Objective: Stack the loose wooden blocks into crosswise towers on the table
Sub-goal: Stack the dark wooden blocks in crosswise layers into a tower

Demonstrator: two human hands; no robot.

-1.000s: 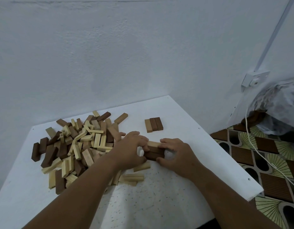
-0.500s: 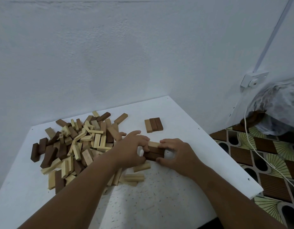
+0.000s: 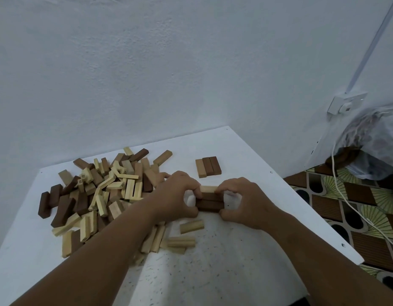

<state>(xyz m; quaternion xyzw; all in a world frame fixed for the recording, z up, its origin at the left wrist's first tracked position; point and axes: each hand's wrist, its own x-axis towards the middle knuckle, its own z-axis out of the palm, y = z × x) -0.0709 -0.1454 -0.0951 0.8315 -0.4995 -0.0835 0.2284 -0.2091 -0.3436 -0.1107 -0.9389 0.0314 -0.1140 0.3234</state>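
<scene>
Blocks in a row of three (image 3: 210, 198), one light and two dark, are squeezed from both ends just before the finished base layer (image 3: 208, 167) on the bench (image 3: 246, 250). Little has been shifted within the last second; alignment is judged ongoing. The left hand (image 3: 176, 194) and right hand (image 3: 243, 200) are curled, fingers clamped on the row. The loose pile (image 3: 98, 191) lies left.

The loose blocks (image 3: 98, 195) are matt wood, some pale, some dark brown, their faces smooth. The table (image 3: 246, 155) has a smooth white matt top, faintly speckled toward six o'clock. The wall (image 3: 169, 62) is rough, painted white. At three o'clock lies a glossy patterned floor (image 3: 356, 217).
</scene>
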